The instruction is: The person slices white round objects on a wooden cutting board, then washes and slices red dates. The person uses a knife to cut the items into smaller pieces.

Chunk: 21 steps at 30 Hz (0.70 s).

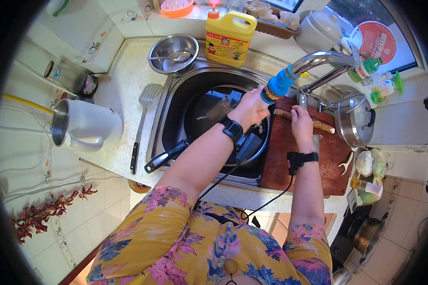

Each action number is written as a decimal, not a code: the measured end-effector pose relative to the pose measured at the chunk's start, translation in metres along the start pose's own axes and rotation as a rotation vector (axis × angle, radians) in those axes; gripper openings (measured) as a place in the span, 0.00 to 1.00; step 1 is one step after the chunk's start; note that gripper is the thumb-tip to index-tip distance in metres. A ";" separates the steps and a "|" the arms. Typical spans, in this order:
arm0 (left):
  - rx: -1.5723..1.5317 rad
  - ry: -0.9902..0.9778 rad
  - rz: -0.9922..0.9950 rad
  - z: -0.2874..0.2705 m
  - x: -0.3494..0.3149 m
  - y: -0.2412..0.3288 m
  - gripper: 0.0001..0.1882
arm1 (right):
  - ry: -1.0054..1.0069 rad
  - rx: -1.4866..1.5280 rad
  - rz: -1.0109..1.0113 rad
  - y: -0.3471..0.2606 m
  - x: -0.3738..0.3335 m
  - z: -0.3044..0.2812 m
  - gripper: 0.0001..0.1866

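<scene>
My left hand (pixel 250 110) is over the black sink (pixel 169 107), right beside the blue tap nozzle (pixel 279 85). The nozzle and the hand itself hide most of its fingers. Below it, a dark frying pan (pixel 202 116) with a black handle (pixel 169 156) sits in the sink with some liquid in it. My right hand (pixel 302 122) has curled fingers near the base of the chrome tap (pixel 303 97). It is in front of a long brown root (pixel 323 125) on the reddish chopping board (pixel 287 164); what its fingers grip is unclear.
Left of the sink lie a slotted turner (pixel 144 109) and a white electric jug (pixel 92 124). Behind are a steel bowl (pixel 173 50) with a spoon and a yellow jug bottle (pixel 230 40). A lidded steel pot (pixel 354 118) stands right of the board. A cable runs between my wrists.
</scene>
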<state>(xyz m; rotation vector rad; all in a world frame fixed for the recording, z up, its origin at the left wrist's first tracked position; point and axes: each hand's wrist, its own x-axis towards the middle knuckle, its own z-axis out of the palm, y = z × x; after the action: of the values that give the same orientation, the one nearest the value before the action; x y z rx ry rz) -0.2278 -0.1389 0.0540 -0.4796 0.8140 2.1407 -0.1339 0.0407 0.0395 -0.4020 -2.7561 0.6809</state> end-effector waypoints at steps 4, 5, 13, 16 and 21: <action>0.050 -0.051 0.095 0.003 -0.002 -0.005 0.10 | 0.018 -0.009 -0.043 0.003 0.001 0.000 0.10; 0.048 -0.022 0.080 0.002 -0.003 -0.006 0.10 | 0.021 -0.009 -0.050 0.003 0.001 0.000 0.10; 0.160 -0.057 0.102 -0.003 -0.005 -0.005 0.09 | -0.007 -0.011 -0.077 0.006 0.004 -0.001 0.09; 0.160 -0.176 0.050 -0.004 -0.003 -0.002 0.09 | -0.011 -0.039 -0.089 0.008 0.005 0.000 0.09; -0.009 -0.155 0.097 -0.002 0.006 -0.004 0.10 | -0.025 -0.041 -0.092 0.011 0.007 0.000 0.09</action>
<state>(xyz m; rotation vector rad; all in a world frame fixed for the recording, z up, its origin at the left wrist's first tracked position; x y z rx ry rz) -0.2277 -0.1353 0.0475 -0.2793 0.7534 2.2401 -0.1381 0.0518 0.0353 -0.2745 -2.7963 0.6116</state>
